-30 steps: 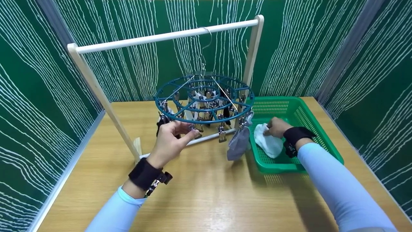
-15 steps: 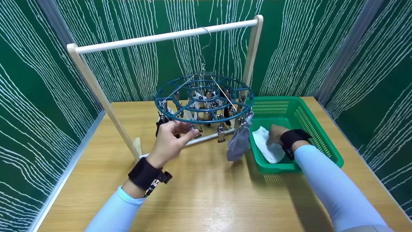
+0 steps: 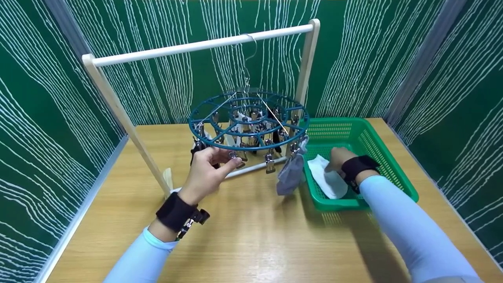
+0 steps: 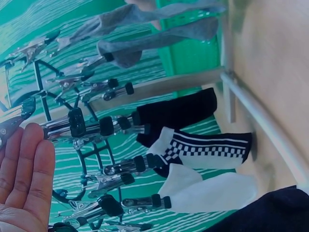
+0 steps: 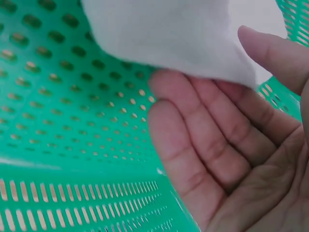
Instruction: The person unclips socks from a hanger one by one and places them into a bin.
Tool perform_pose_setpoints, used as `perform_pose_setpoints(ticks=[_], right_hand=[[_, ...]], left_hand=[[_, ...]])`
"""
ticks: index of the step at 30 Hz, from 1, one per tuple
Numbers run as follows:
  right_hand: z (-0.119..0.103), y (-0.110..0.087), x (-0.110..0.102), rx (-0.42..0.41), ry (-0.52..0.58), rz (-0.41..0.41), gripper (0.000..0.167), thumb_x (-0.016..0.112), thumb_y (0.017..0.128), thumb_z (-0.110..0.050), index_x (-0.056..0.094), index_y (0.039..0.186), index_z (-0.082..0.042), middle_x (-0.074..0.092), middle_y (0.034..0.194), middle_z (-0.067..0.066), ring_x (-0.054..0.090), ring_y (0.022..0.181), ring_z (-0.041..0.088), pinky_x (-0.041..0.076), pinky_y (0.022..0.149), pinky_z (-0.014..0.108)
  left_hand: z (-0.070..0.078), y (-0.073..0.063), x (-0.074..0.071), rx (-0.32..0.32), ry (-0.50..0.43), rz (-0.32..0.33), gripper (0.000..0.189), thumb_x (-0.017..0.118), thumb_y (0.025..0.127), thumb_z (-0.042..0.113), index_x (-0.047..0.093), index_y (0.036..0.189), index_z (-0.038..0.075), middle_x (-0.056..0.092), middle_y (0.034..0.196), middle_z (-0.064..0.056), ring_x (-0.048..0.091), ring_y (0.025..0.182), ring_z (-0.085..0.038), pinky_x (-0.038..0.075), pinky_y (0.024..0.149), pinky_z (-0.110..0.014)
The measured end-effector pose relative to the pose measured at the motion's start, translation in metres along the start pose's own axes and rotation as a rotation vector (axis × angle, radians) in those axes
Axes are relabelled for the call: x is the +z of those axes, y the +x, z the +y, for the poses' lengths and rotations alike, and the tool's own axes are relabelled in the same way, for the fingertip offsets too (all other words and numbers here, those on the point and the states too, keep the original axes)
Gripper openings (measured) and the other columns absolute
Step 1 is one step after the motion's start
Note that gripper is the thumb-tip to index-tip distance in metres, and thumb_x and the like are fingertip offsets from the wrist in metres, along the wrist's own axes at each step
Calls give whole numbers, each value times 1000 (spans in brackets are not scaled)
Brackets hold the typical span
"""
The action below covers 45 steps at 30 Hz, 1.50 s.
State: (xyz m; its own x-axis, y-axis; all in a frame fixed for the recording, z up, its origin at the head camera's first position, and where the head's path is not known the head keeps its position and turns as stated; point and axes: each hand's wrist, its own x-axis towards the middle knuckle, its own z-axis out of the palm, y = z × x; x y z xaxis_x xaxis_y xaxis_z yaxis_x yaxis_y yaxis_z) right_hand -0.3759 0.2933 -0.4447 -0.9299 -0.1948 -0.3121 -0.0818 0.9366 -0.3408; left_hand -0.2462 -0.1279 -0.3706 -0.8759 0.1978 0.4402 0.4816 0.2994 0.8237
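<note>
My left hand (image 3: 206, 173) pinches a metal clip (image 3: 237, 160) on the near rim of the round green-blue drying hanger (image 3: 208, 141). In the left wrist view its fingers (image 4: 36, 164) lie against the clip's side. Down in the green basket (image 3: 355, 203), my right hand (image 3: 341, 160) holds a white sock (image 3: 328, 181). The right wrist view shows the fingers (image 5: 176, 133) under the sock's edge, with the thumb over its upper side. A grey sock (image 3: 290, 179) hangs from the hanger's right side, beside the basket.
A white-and-wood rack (image 3: 204, 46) carries the hanger by a hook. Further in hang a black sock (image 4: 181, 113), a checkered sock (image 4: 207, 150) and a white sock (image 4: 212, 191). Another clip (image 3: 269, 163) dangles at the front. Green walls (image 3: 157, 94) enclose the wooden table (image 3: 251, 236).
The white sock in the basket has gone from bunched to flatter and longer, its far end swung left. My right hand has shifted slightly; the left stays at the clip.
</note>
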Motion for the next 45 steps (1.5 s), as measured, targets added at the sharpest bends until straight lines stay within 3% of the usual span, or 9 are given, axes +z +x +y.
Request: perform_pose_setpoints(ticks=[7, 12, 18, 21, 24, 28, 32, 36, 45], right_hand=[[-1, 0, -19, -45, 22, 132, 51, 76, 99, -21, 48, 56, -18, 46, 50, -6, 44, 46, 11, 40, 51, 27], [-12, -7, -34, -91, 37, 235, 39, 77, 99, -22, 64, 64, -10, 49, 57, -7, 43, 53, 12, 37, 54, 29], [-30, -25, -50, -141, 56, 343, 40, 74, 102, -24, 64, 67, -8, 40, 57, -5, 34, 53, 14, 27, 54, 31], [-41, -35, -57, -161, 96, 376, 31, 74, 103, -24, 78, 82, -2, 61, 64, 2, 47, 57, 15, 35, 56, 30], [-53, -45, -62, -193, 147, 430, 26, 75, 104, -23, 84, 100, 1, 79, 86, 15, 64, 69, 20, 46, 61, 29], [-68, -56, -67, -256, 193, 490, 23, 75, 104, -23, 83, 105, 0, 82, 98, 21, 75, 80, 28, 56, 67, 29], [-81, -64, -68, -325, 226, 536, 27, 76, 104, -20, 78, 118, 2, 80, 112, 24, 78, 98, 37, 66, 85, 46], [-89, -67, -67, -437, 213, 626, 36, 77, 102, -13, 72, 132, 5, 75, 129, 29, 74, 118, 45, 59, 102, 61], [-101, -68, -64, -618, 127, 766, 42, 76, 97, 5, 69, 139, 5, 71, 140, 27, 68, 131, 45, 55, 111, 59]], left_hand=[[1, 0, 0, 9, 2, 12, 20, 84, 94, 11, 79, 108, -3, 82, 98, -14, 76, 89, -18, 58, 81, -24], [0, -1, 0, 34, -3, 14, 22, 86, 93, 11, 80, 109, -4, 83, 98, -13, 76, 87, -15, 58, 78, -22], [0, -2, -1, 52, 3, 20, 22, 87, 92, 11, 81, 110, -1, 84, 99, -13, 79, 88, -22, 62, 83, -26], [0, -2, -1, 53, 3, 25, 22, 87, 92, 11, 82, 110, -1, 84, 99, -13, 79, 88, -22, 63, 83, -28], [-1, -1, 0, 57, 6, 22, 22, 87, 92, 10, 81, 110, -1, 83, 98, -13, 78, 87, -21, 62, 83, -29], [-1, -2, 1, 67, 0, 11, 22, 85, 93, 9, 80, 111, -2, 82, 97, -14, 77, 85, -20, 61, 81, -26], [-2, -3, 0, 64, -8, 12, 22, 84, 94, 8, 79, 113, -2, 82, 98, -13, 77, 85, -19, 61, 81, -25], [-3, -5, 0, 62, 2, 5, 23, 83, 95, 9, 79, 115, -2, 82, 97, -13, 76, 85, -18, 60, 80, -25], [-5, -7, 1, 123, 32, 15, 20, 84, 95, 8, 79, 113, 0, 82, 93, -10, 74, 80, -14, 59, 76, -22]])
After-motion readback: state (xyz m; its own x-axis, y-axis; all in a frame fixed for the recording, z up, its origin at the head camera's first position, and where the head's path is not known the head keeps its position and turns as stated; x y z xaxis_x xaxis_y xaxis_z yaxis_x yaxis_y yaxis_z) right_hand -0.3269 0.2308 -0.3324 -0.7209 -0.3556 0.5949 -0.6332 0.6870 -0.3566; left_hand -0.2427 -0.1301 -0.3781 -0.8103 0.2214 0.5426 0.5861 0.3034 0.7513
